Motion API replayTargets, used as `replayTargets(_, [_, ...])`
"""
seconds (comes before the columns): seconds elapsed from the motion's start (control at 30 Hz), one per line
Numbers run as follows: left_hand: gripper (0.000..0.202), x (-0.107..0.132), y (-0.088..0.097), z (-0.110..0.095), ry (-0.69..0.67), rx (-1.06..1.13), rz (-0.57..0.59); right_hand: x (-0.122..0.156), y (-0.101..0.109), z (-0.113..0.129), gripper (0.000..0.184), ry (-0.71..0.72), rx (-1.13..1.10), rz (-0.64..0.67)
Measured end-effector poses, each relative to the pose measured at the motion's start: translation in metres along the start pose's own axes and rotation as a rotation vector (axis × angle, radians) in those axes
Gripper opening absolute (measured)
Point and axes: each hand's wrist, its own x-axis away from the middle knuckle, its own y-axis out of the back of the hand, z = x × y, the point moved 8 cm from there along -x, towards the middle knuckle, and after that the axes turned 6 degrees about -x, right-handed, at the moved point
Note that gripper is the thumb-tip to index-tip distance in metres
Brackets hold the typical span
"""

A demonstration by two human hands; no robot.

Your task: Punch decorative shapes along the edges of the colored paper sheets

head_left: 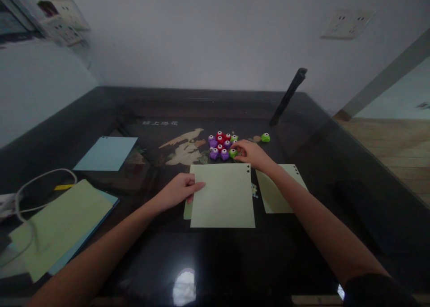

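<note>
My left hand (179,188) pinches the left edge of a pale green sheet of paper (223,199), thumb on top and fingers beneath. Small shapes are punched in that sheet's top right corner, and another sheet peeks out under its left side. Just beyond the paper, my right hand (250,154) has its fingers curled round a green craft punch (233,153) at the near right of a cluster. Several purple punches (214,154) and red punches (220,140) with white round tops make up the rest, partly hidden by my fingers.
A single green punch (265,137) stands farther right. Another punched sheet (278,195) lies under my right forearm, near tiny paper cut-outs (254,190). To the left are a blue sheet (107,153), a paper stack (63,222) and a white cable (20,199). A black stick (288,96) rises behind.
</note>
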Motion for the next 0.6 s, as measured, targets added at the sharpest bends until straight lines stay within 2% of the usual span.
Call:
replayTargets(0.1, [0.036,0.000,0.000,-0.001,-0.002,-0.016,-0.004,-0.005,-0.003,-0.001,0.036,0.002,-0.015,0.019])
replayTargets(0.2, [0.036,-0.001,0.000,-0.001,-0.011,-0.017,-0.007,-0.003,-0.001,-0.001,0.028,-0.011,-0.039,0.003])
replayTargets(0.37, [0.037,0.000,0.001,0.000,-0.001,0.010,-0.038,0.023,0.015,-0.004,0.022,-0.076,-0.128,-0.094])
replayTargets(0.43, [0.037,0.001,0.001,-0.001,-0.002,0.025,-0.043,0.042,0.022,-0.007,0.025,-0.146,-0.326,-0.129])
replayTargets(0.53, [0.035,0.003,0.001,-0.005,0.002,0.073,-0.054,0.075,0.024,-0.004,0.035,-0.270,-0.817,-0.173])
replayTargets(0.6, [0.035,0.004,0.001,-0.009,0.021,0.114,-0.077,0.096,0.027,0.004,0.037,-0.316,-0.982,-0.219])
